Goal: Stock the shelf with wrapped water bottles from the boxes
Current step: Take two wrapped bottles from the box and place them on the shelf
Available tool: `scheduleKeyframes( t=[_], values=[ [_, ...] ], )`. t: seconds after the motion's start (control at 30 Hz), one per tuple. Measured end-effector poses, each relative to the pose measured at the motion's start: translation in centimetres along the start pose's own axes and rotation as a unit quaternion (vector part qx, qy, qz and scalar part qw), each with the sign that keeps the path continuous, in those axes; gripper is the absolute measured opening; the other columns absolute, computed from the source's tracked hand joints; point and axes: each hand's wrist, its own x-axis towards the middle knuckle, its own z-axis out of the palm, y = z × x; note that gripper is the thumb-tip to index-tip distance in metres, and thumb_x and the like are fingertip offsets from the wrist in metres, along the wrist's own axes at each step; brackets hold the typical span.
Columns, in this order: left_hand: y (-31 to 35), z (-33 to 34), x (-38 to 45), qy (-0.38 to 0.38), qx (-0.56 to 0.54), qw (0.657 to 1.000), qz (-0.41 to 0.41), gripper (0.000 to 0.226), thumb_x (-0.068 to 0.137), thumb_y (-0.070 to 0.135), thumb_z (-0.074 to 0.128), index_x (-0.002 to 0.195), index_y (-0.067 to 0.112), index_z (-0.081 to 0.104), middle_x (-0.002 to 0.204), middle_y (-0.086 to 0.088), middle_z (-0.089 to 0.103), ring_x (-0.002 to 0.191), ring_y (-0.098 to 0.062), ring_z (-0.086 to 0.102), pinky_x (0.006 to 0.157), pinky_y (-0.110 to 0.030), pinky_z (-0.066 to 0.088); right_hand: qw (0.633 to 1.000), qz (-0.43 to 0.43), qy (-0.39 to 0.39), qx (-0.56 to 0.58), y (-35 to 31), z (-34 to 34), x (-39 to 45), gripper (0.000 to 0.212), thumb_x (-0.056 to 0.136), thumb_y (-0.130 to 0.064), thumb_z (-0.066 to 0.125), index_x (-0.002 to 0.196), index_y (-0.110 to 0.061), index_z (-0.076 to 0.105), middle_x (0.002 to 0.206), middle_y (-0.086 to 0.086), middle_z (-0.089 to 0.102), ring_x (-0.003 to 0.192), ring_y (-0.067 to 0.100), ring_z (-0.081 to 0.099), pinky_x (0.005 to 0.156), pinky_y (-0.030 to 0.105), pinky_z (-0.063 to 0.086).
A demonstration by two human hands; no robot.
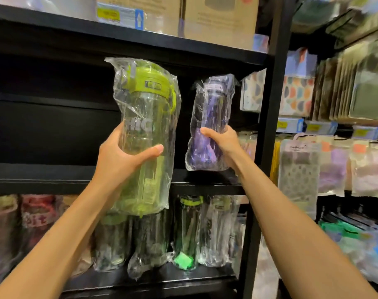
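Black shelving unit (205, 50), centre of frame.
Lower board: wrapped bottles (151, 240) standing in a row; top board: cardboard boxes (218, 16), upper centre.

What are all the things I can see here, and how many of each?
Green-lidded wrapped bottle: one, clear green, held up before the middle shelf.
Purple wrapped bottle: one, purple, at the middle shelf's right end.
Black shelf unit: one, black, several levels.
Wrapped bottles on lower shelf: at least four, dark with green lids; blurry.
Cardboard boxes: two, brown, top shelf.
Hanging packets: many, mixed colours, right side; blurry.
Left hand: grips the green-lidded bottle.
Right hand: grips the purple bottle.
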Motion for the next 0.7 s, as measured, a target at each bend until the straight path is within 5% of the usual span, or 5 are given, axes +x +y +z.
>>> scheduleKeyframes(
  t=[0.17, 0.27, 0.43, 0.57, 0.7],
  values=[
    [-0.3, 1.0, 1.4, 0.01, -0.029, 1.0, 0.0, 0.11, 0.042, 0.066, 0.081, 0.138, 0.029, 0.042, 0.13, 0.009, 0.056, 0.119, -0.013, 0.054, 0.102, -0.041, 0.043, 0.999, 0.0, 0.019, -0.036, 4.1, 0.5, 5.0, 0.106, 0.047, -0.039, 0.091, 0.134, -0.01, 0.039, 0.125, 0.007, 0.057, 0.106, 0.02, 0.062, 0.092, 0.036, 0.052],
    [-1.0, 1.0, 1.4, 0.016, -0.043, 0.999, 0.0, 0.092, 0.052, 0.054, 0.084, 0.133, 0.031, 0.047, 0.122, 0.011, 0.061, 0.112, -0.008, 0.058, 0.099, -0.038, 0.045, 0.997, 0.017, 0.033, -0.06, 5.6, 0.6, 6.4, 0.105, 0.062, -0.027, 0.088, 0.143, -0.012, 0.023, 0.137, 0.004, 0.042, 0.122, 0.022, 0.048, 0.108, 0.037, 0.037],
    [-2.5, 0.7, 2.0, 0.035, -0.042, 0.998, -0.028, 0.096, 0.048, 0.058, 0.084, 0.133, 0.033, 0.046, 0.124, 0.012, 0.06, 0.115, -0.01, 0.056, 0.1, -0.041, 0.044, 0.991, 0.023, 0.071, -0.107, 8.5, 0.5, 8.7, 0.092, 0.069, -0.015, 0.084, 0.139, -0.009, 0.025, 0.127, 0.008, 0.043, 0.117, 0.021, 0.047, 0.105, 0.032, 0.036],
    [-2.9, 0.6, 2.8, 0.038, -0.047, 0.998, -0.026, 0.094, 0.047, 0.056, 0.084, 0.131, 0.033, 0.049, 0.119, 0.013, 0.063, 0.11, -0.009, 0.06, 0.098, -0.038, 0.046, 0.995, 0.037, 0.073, -0.047, 9.8, 1.1, 10.1, 0.112, 0.051, -0.03, 0.091, 0.139, -0.013, 0.023, 0.138, 0.01, 0.041, 0.122, 0.023, 0.046, 0.108, 0.038, 0.036],
    [-3.1, 0.9, 3.4, 0.044, -0.041, 0.998, -0.024, 0.1, 0.044, 0.06, 0.083, 0.133, 0.031, 0.047, 0.122, 0.012, 0.061, 0.112, -0.009, 0.059, 0.098, -0.038, 0.045, 0.995, 0.025, 0.058, -0.081, 10.2, 1.1, 10.0, 0.097, 0.064, -0.027, 0.086, 0.141, -0.014, 0.027, 0.126, 0.003, 0.048, 0.115, 0.022, 0.051, 0.088, 0.028, 0.041]
  ],
)
